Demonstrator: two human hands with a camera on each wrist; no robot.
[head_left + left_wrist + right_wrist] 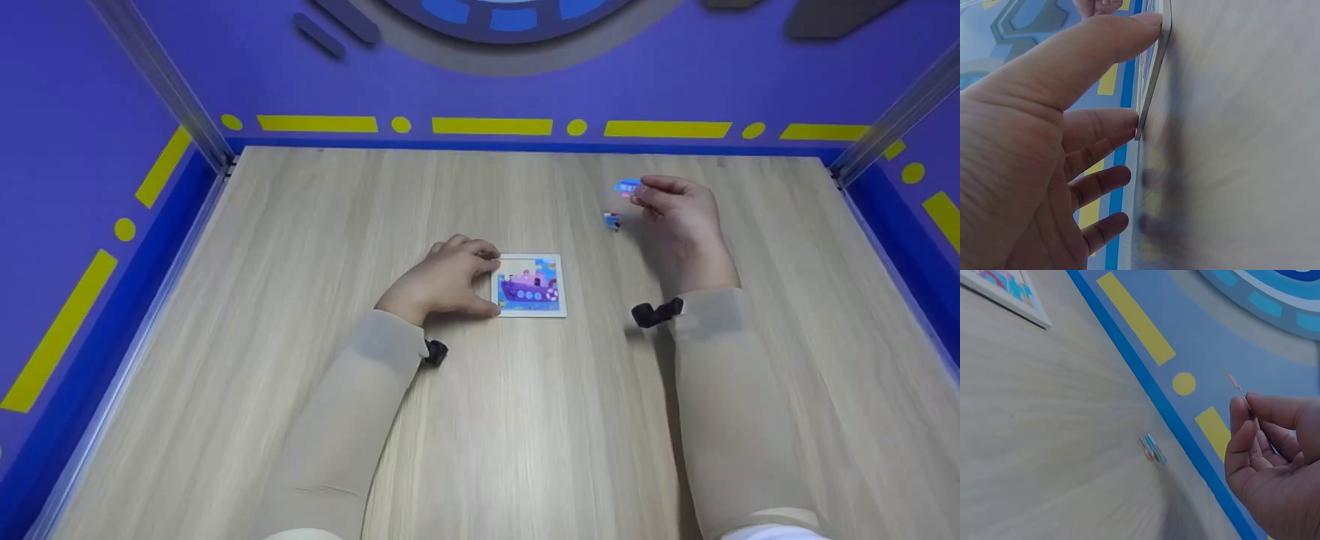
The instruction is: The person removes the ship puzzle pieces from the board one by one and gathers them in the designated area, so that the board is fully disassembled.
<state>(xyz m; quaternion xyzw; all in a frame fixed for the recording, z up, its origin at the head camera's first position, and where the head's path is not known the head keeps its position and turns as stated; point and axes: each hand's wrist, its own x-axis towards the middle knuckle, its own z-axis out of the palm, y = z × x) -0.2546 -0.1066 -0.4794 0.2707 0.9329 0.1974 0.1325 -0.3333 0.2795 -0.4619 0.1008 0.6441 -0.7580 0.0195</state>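
Note:
A small white-framed jigsaw puzzle (531, 285) with a purple boat picture lies flat on the table. A pale bare patch shows at its upper left. My left hand (450, 281) holds the frame at its left side, thumb at the near corner and forefinger at the far one; in the left wrist view both meet the frame's edge (1151, 84). Above the table, my right hand (684, 225) pinches a thin puzzle piece (626, 187) between thumb and fingertips, seen nearly edge-on in the right wrist view. A loose puzzle piece (1153, 449) lies on the table below that hand.
The wood-grain table (300, 300) is bounded by blue-purple panels with yellow marks at the back (491, 90) and both sides. A black wrist camera (656, 313) juts from the right sleeve, another (435, 352) from the left.

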